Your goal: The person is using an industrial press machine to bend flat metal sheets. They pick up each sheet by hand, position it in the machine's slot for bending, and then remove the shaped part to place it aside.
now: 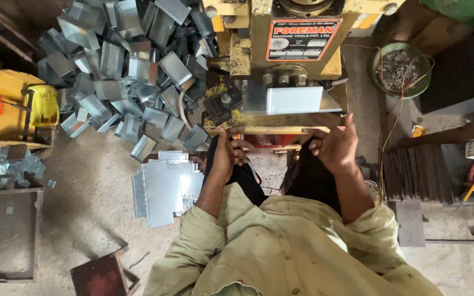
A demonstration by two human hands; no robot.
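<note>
Head view: bent sheet-metal piece [294, 100] lies on the yellow press [297, 33] bed, long axis left-right, just beyond my fingers. Right hand [336, 145] nearer, fingers loose, holding nothing. Left hand [226, 156] half-curled at bed edge [270, 130]; empty, as far as seen.

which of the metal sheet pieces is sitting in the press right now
The bent sheet piece on the yellow press bed, just beyond the right hand. The others lie on the floor: the folded heap and flat stack.

Shiny sheet-metal pieces [133, 66], worn yellow painted metal press [281, 38], dusty rough floor [94, 164]
</note>
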